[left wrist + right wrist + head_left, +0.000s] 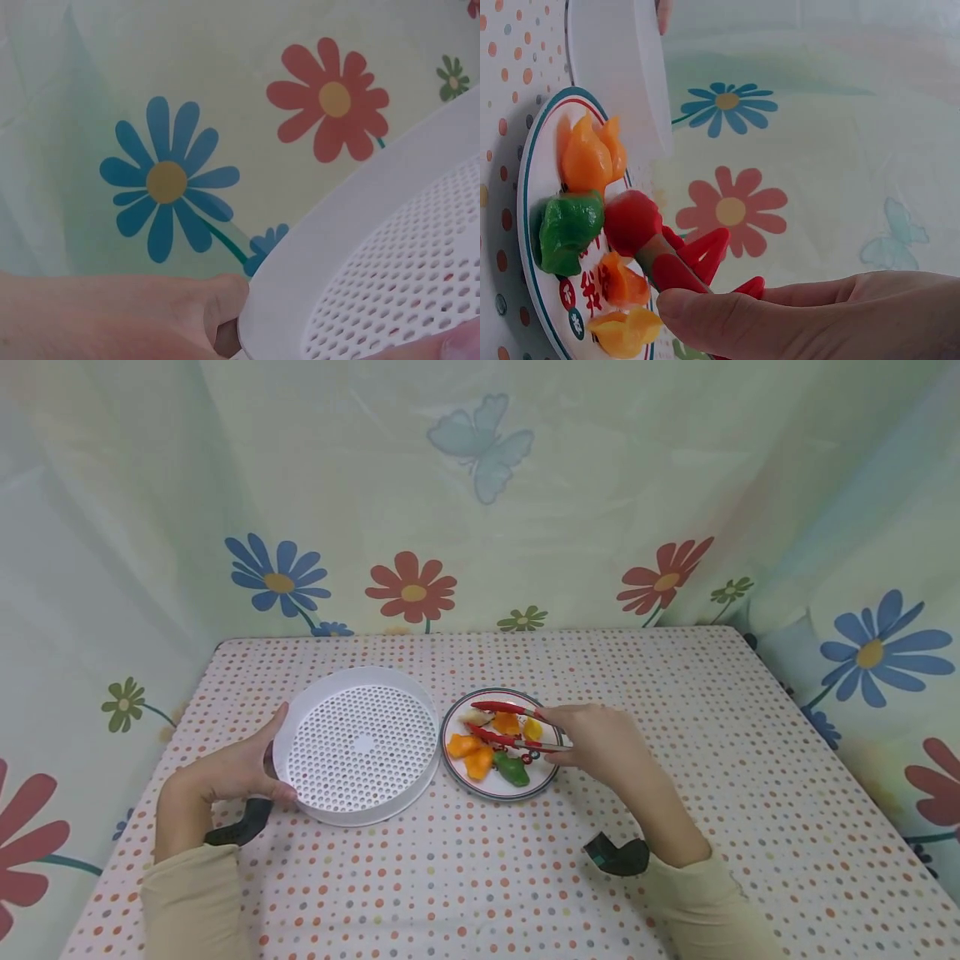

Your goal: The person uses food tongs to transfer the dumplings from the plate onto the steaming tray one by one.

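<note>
My left hand (243,764) holds the outer wall of a round white steamer tray (303,756) with a perforated bottom. The thumb lies at its near side and the fingers reach round its left side. In my right hand (603,743) are red-tipped tongs (517,744), their arms spread apart over a round plate (476,783) with a teal rim. Dumpling-shaped pieces lie on the plate: orange ones (478,763), a green one (512,770), a yellow one (532,729), a darker orange one (506,723) and a pale one (475,717) by the tong tips.
The table wears a dotted cloth (420,877). Plate and steamer tray stand side by side, edges close together. Behind the table hangs a flowered curtain (570,527), which also runs down both sides. Dark wrist devices (618,855) are strapped on both arms.
</note>
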`<action>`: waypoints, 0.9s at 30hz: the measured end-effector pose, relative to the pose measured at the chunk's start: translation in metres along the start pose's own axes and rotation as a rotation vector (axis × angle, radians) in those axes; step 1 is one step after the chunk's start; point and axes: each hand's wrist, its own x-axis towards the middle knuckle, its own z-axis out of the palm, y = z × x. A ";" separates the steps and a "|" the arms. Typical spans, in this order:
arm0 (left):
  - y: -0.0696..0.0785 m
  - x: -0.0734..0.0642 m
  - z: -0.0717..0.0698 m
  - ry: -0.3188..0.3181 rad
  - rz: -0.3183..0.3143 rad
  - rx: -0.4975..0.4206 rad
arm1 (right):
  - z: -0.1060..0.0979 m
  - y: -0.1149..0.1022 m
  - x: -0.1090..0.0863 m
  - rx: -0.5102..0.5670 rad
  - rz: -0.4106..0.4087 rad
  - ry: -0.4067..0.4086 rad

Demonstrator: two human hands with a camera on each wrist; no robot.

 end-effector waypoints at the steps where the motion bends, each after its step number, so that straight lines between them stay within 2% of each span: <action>1: 0.000 -0.001 0.000 0.001 -0.004 0.000 | 0.000 -0.001 0.000 0.000 0.001 -0.003; 8: -0.002 -0.004 0.000 0.017 -0.016 0.014 | 0.000 -0.005 0.003 0.010 0.006 -0.008; 14: -0.003 -0.005 -0.001 0.019 -0.025 0.025 | 0.001 -0.004 0.002 0.043 -0.046 0.039; 19: 0.000 -0.006 -0.001 0.017 -0.048 0.058 | 0.000 -0.002 0.001 0.067 -0.070 0.027; 22: 0.001 -0.005 -0.001 0.008 -0.068 0.080 | -0.001 0.000 -0.001 0.081 -0.067 0.022; 27: 0.002 0.001 -0.001 0.000 -0.048 0.057 | -0.006 0.006 -0.008 0.095 -0.043 0.034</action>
